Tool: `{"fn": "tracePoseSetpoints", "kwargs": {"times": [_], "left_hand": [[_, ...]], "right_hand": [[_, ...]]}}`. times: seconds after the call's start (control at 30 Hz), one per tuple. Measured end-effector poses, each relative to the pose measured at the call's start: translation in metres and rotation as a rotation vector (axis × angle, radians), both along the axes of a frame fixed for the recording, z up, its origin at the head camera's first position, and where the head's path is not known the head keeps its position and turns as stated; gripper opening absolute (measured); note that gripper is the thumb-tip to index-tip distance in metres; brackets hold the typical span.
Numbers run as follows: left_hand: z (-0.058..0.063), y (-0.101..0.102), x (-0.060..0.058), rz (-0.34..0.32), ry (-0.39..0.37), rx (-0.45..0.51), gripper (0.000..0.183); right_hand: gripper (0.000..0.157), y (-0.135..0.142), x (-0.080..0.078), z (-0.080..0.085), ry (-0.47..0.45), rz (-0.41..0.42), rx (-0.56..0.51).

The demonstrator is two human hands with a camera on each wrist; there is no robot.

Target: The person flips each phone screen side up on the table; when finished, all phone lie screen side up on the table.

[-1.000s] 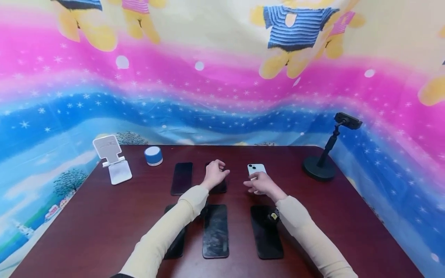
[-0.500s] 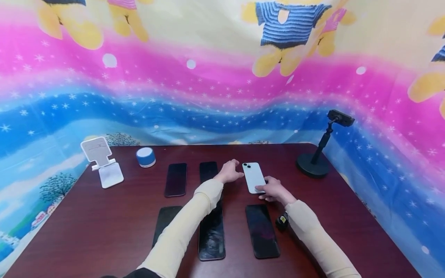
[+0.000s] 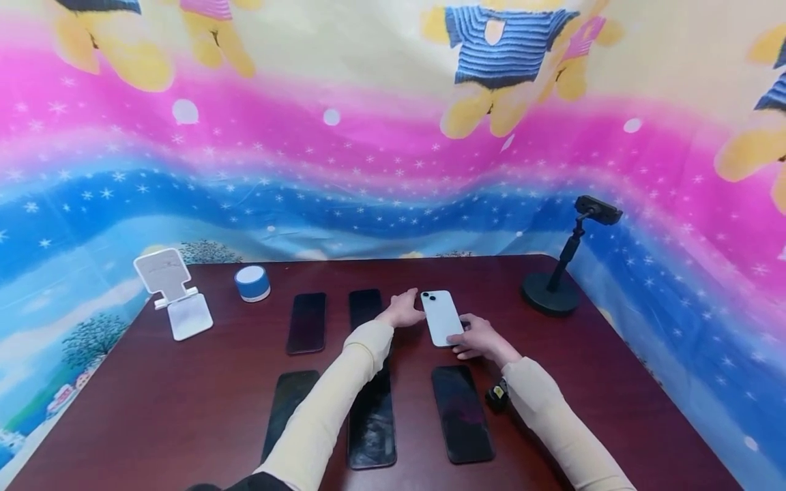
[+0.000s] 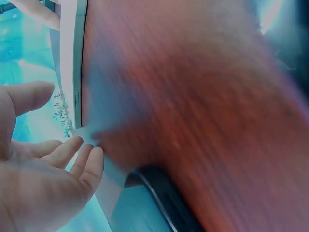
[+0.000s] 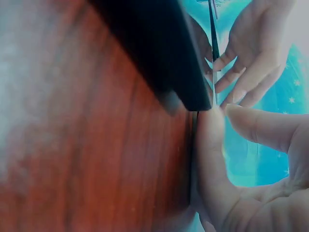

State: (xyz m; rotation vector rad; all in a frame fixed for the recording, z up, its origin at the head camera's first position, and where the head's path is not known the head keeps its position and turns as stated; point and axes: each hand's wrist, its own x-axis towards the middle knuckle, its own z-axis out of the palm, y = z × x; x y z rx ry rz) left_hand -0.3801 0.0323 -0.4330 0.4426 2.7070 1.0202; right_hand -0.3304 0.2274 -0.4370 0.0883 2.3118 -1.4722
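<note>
A white phone (image 3: 442, 317) lies back-up at the middle of the table, its dual camera toward the far end. My right hand (image 3: 484, 339) is at its near right corner, thumb over the back and fingers along the side; in the right wrist view the thumb (image 5: 256, 126) and a finger pinch close together at the phone's thin edge. Just left of the phone, my left hand (image 3: 402, 310) has its fingers extended toward that edge. From the left wrist view, the left hand (image 4: 43, 169) holds nothing, thumb apart from its fingers beside the phone's side (image 4: 77, 67).
Several dark phones lie around, including one at back left (image 3: 307, 322), one under the left forearm (image 3: 372, 426) and one at front right (image 3: 462, 414). A white folding stand (image 3: 178, 293), a blue-and-white cylinder (image 3: 252, 283) and a black stand (image 3: 550, 293) stand farther back.
My left hand has moved right from over a dark phone to the white phone's left side. The right hand has shifted from over the white phone to its near right corner.
</note>
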Motion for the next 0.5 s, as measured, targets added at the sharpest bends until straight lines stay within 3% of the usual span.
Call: {"fn": "tracePoseSetpoints", "kwargs": {"times": [0.2,0.5], "left_hand": [[-0.0036,0.0118,-0.0093,-0.007,-0.006,-0.017,0.067],[-0.0009,0.0116,-0.0118,-0.039,-0.034,-0.101,0.071]], "right_hand": [[0.069,0.0019,0.0023,0.0029,-0.019,-0.011,-0.014],[0.065,-0.0020,0.0001,0.0036,-0.009,0.005,0.026]]}}
